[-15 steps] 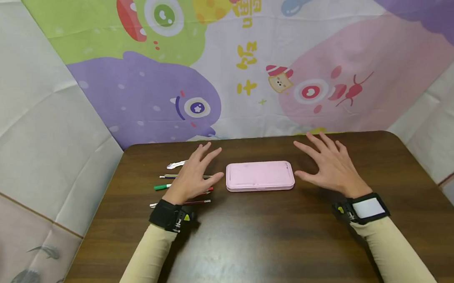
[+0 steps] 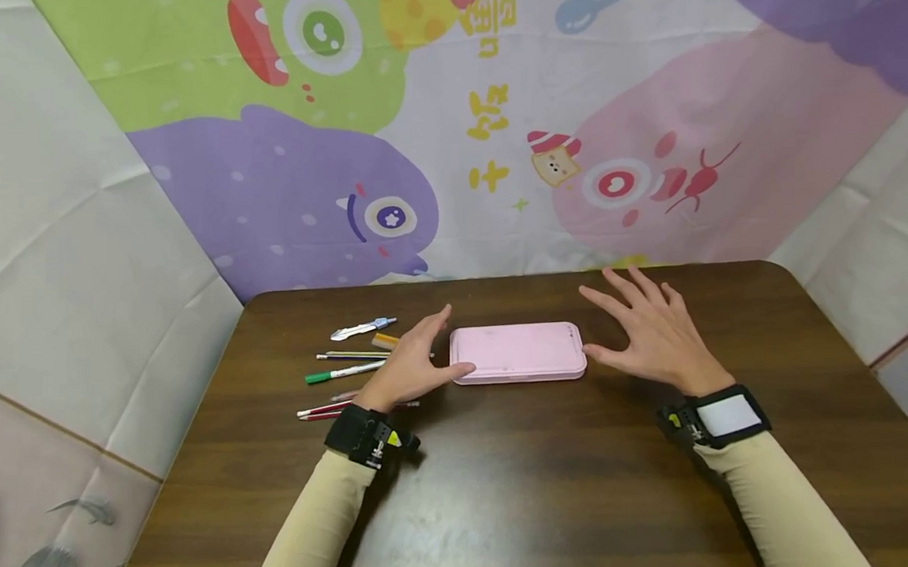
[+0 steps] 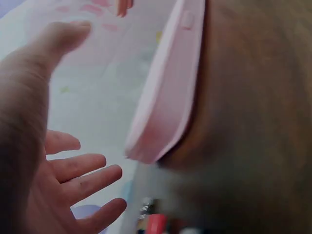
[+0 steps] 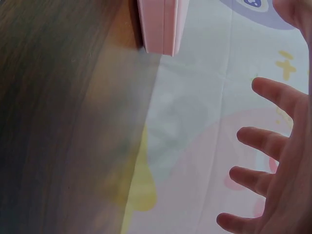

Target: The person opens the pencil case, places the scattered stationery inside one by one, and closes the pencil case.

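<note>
A closed pink pencil case [image 2: 517, 351] lies flat on the dark wooden table. At its left end is my left hand [image 2: 409, 367], fingers extended and thumb overlapping the near left corner in the head view. The left wrist view shows those fingers [image 3: 90, 185] spread beside the case, not curled round it. My right hand [image 2: 658, 341] hovers just off the right end with fingers fanned out and holds nothing. In the right wrist view a gap separates its fingers from the case [image 4: 161, 29].
Left of the case lie a drawing compass [image 2: 362, 329], a small orange-yellow block [image 2: 384, 341], a green-capped marker [image 2: 344, 372] and several pencils [image 2: 322, 411], partly behind my left hand. A cartoon-printed cloth [image 2: 493, 226] hangs behind the table's far edge.
My left hand has moved right, off the pencils and up to the case's left end, uncovering the orange-yellow block. The right hand and the case have hardly moved.
</note>
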The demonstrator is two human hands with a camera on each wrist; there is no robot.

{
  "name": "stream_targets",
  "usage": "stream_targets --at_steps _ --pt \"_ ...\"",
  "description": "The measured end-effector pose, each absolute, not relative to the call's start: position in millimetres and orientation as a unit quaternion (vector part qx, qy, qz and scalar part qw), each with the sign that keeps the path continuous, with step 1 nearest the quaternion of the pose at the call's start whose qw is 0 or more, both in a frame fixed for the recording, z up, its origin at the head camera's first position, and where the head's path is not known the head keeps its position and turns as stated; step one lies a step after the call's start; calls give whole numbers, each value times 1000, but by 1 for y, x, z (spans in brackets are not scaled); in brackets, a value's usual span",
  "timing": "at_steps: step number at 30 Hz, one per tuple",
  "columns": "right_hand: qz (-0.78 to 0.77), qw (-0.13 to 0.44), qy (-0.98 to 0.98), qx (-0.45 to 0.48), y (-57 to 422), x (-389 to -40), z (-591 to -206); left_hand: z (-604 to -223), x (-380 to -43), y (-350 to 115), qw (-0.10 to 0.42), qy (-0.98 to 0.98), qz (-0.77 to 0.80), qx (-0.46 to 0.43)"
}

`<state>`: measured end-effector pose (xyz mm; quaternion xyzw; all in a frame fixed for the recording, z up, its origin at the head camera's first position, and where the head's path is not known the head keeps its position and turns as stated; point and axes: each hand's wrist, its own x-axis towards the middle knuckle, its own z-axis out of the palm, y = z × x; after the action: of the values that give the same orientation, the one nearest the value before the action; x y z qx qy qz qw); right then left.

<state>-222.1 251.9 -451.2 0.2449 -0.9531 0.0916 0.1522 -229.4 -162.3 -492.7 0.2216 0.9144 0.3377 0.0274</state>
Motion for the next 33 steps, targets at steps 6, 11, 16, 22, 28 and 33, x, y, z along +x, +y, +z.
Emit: stream_targets --at_steps 6,11,16,22,28,33 --pt "91 149 -954 244 254 -220 -450 -528 -247 -148 28 926 299 226" --pt "92 145 -956 239 254 -218 -451 -523 -244 -134 20 930 295 218" --pt "93 150 -955 240 256 -217 -452 -524 -245 -127 8 934 292 208" --pt "93 134 -958 234 255 -218 -451 -507 -236 -122 4 925 311 219" --pt "95 115 -957 250 245 -223 -430 -489 -228 -121 18 934 297 200" --pt "92 146 -945 276 237 -229 -390 -488 -229 -121 22 934 300 193"
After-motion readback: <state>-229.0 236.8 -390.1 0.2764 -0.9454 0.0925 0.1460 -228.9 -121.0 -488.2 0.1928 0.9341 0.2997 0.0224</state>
